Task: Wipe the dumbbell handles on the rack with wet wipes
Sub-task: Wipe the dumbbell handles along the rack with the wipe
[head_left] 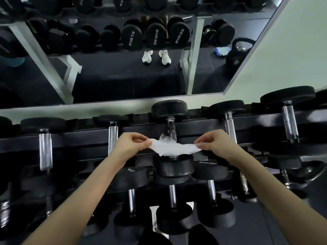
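Over the dumbbell rack (pixel 79 137), I hold a wet wipe (pixel 173 149) stretched between left hand (pixel 131 144) and right hand (pixel 212 144), fingers (pixel 141 140) pinching each end, before the centre dumbbell's knurled handle (pixel 171 128). Next, I judge, it needs wrapping round that handle.

White wet wipe (pixel 174 149) — stretched sideways, apparently touching the middle chrome dumbbell handle (pixel 172 129).

We stood in a gym: a tiered black metal rack (pixel 194 129) held black round-headed dumbbells with chrome knurled handles (pixel 169 107), and a large wall mirror (pixel 123 80) behind it reflected a black kettlebell (pixel 235 58).
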Demonstrator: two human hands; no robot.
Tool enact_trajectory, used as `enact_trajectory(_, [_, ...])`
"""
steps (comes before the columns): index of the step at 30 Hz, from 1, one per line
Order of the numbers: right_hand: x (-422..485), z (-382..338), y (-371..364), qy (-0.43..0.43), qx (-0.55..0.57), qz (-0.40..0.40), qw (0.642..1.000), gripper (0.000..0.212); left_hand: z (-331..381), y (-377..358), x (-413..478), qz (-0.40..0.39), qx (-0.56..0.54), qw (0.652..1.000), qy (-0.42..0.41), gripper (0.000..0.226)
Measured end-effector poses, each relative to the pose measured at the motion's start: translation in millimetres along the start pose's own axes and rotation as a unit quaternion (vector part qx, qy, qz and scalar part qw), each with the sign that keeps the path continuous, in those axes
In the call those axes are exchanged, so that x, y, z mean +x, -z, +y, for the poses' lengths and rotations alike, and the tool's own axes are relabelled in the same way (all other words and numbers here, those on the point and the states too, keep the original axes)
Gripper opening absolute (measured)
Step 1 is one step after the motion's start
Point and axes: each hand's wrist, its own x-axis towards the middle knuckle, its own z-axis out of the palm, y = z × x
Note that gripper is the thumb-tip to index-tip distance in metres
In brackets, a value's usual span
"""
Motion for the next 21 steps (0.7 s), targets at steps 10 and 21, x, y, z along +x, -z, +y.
enact_trajectory(10, [52.4, 10.4, 3.1, -0.058, 0.101, 0.053, 0.992, 0.013, -3.5, -26.4, 29.2, 0.047, -0.224, 0.971, 0.069, 0.019])
enact_trajectory(21, [55.5, -7.6, -76.5, -0.027, -0.082, 0.148, 0.985, 0.031, -13.0, -72.2, 48.2, 0.151, 0.024, 0.988, 0.002, 0.028])
